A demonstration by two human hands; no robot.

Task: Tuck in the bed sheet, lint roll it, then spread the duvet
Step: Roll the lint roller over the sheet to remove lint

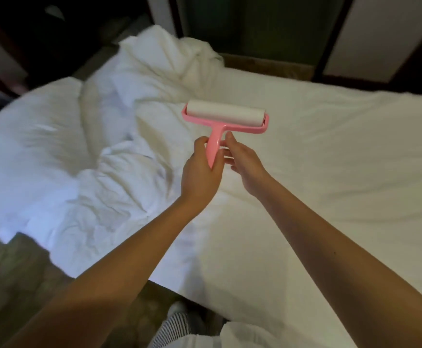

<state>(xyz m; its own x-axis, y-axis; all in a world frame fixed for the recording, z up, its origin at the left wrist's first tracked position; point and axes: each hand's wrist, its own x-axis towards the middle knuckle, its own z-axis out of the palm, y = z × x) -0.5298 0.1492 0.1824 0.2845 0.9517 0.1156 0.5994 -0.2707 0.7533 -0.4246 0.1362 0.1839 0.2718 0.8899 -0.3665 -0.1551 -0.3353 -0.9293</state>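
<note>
A pink lint roller [223,119] with a wide white roll is held in the air above the bed, its roll pointing away from me. My left hand [201,173] grips the lower part of its handle. My right hand [242,159] pinches the handle just under the roll from the right. Below them the white bed sheet [330,159] lies flat and fairly smooth over the mattress. The white duvet [79,151] is bunched in a crumpled heap on the left part of the bed and hangs over the near left edge.
Dark carpeted floor [16,285] lies at the lower left beside the bed. A wooden ledge [267,65] runs along the bed's far side, with dark panels and a pale wall [370,28] behind it. My striped clothing [177,327] shows at the bottom.
</note>
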